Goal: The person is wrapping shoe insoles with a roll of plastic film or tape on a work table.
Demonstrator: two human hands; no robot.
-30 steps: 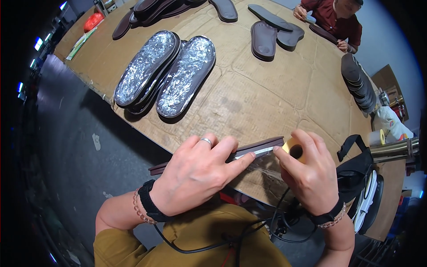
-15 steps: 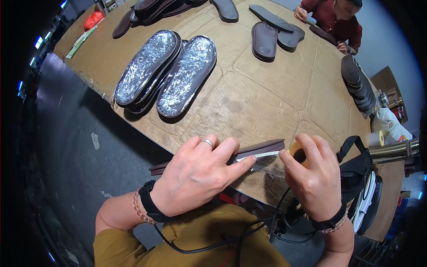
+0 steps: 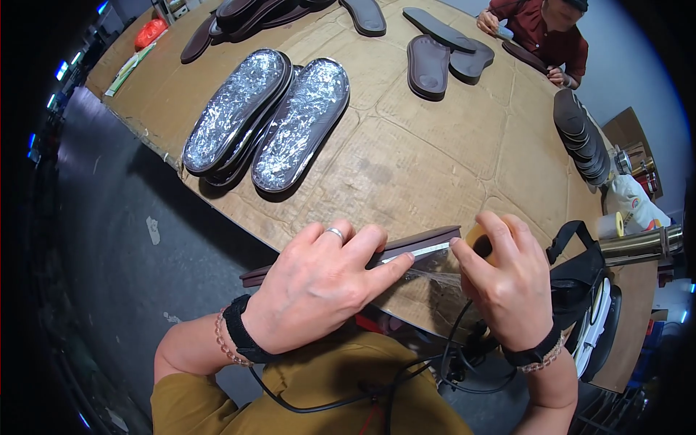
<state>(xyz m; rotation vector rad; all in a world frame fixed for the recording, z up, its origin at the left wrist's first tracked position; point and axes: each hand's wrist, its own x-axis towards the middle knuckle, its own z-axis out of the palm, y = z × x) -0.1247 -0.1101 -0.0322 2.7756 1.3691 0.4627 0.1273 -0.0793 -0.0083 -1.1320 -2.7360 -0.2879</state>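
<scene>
At the near table edge, my left hand [image 3: 315, 286] is closed round a dark brown shoe sole [image 3: 428, 237] tipped up on its side, its index finger stretched along a whitish strip [image 3: 429, 250] at the sole's edge. My right hand [image 3: 507, 286], just to the right, grips a yellowish roll of clear tape [image 3: 475, 235]. Shiny clear film [image 3: 438, 277] stretches from beneath the sole towards this hand. My right fingertips are by the sole's right end. The sole's underside and my left thumb are hidden.
Film-covered soles [image 3: 301, 123] lie stacked beyond my left hand. Loose soles [image 3: 428, 69] and a row of stacked soles [image 3: 580, 138] stand farther off. A black bag [image 3: 580, 272] and metal cylinder [image 3: 641, 246] are at right. A co-worker [image 3: 540, 32] sits across the cardboard-covered table [image 3: 406, 167].
Both hands keep their hold and have barely moved. The right hand with the tape roll is very slightly farther left and up; the whole scene has shifted a little left.
</scene>
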